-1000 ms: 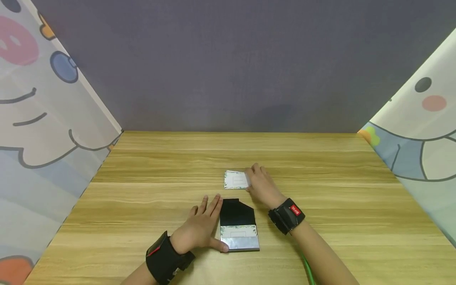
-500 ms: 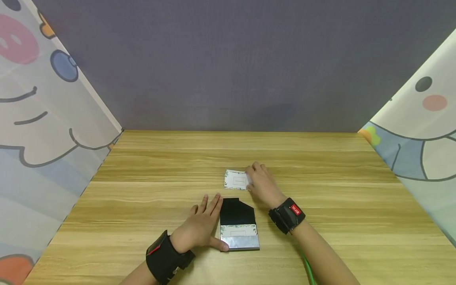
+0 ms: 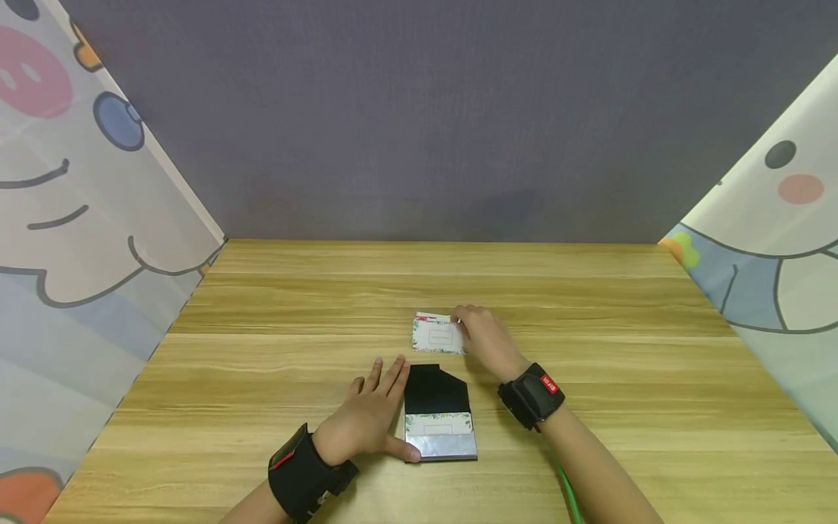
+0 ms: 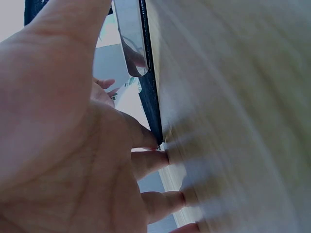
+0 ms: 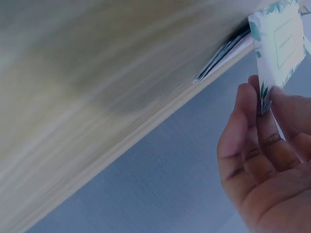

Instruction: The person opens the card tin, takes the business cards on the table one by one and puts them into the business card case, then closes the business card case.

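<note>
A white business card with a leafy border (image 3: 437, 337) is pinched at its right end between the thumb and fingers of my right hand (image 3: 487, 343). In the right wrist view the card (image 5: 279, 46) is tilted up, raised off several more cards (image 5: 226, 56) lying on the table. Nearer me lies a card case (image 3: 435, 397) with its black lid folded back. A leaf-bordered card (image 3: 439, 423) sits in its silver pocket (image 3: 441, 445). Spread along the case's left side is my left hand (image 3: 363, 422), fingers straight, thumb at the front left corner.
The wooden table (image 3: 294, 291) ends at a grey panel (image 3: 432, 124) at the back. Cartoon-printed sheets (image 3: 72, 218) flank it on both sides. A green cable (image 3: 568, 491) runs beside the right forearm.
My right hand has drawn the top card slightly toward me and to the right, uncovering a red-marked edge of the cards behind it. The left hand and the case stay in place.
</note>
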Tool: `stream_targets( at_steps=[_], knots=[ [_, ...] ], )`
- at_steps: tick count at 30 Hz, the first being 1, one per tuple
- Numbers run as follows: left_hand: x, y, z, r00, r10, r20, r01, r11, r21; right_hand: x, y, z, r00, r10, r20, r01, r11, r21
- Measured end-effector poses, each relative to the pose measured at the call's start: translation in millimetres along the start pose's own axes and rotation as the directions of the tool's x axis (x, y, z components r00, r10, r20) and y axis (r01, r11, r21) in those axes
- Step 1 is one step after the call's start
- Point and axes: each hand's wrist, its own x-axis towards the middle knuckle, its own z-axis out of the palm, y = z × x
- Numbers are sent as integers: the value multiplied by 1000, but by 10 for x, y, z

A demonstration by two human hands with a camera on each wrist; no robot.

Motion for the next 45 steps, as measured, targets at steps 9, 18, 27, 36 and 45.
stream_targets(
  at_steps=[9,18,27,36,45],
  knots=[
    [8,-5,14,1000,-4,-1,4,1000,11,-15,-7,-88,1000,17,7,-17,994,106],
    [8,-6,20,1000,3,-12,-3,1000,7,-37,-45,-146,998,-2,70,-9,987,158],
    [12,-8,31,1000,7,-15,-7,1000,22,-90,-111,-243,960,-96,264,46,981,188],
    [16,-4,27,1000,2,-12,-1,1000,17,-160,-183,-309,895,-148,421,43,968,249],
    [9,-6,28,1000,-1,-16,1,1000,6,-184,-193,-304,830,-196,522,54,960,274]
  ],
)
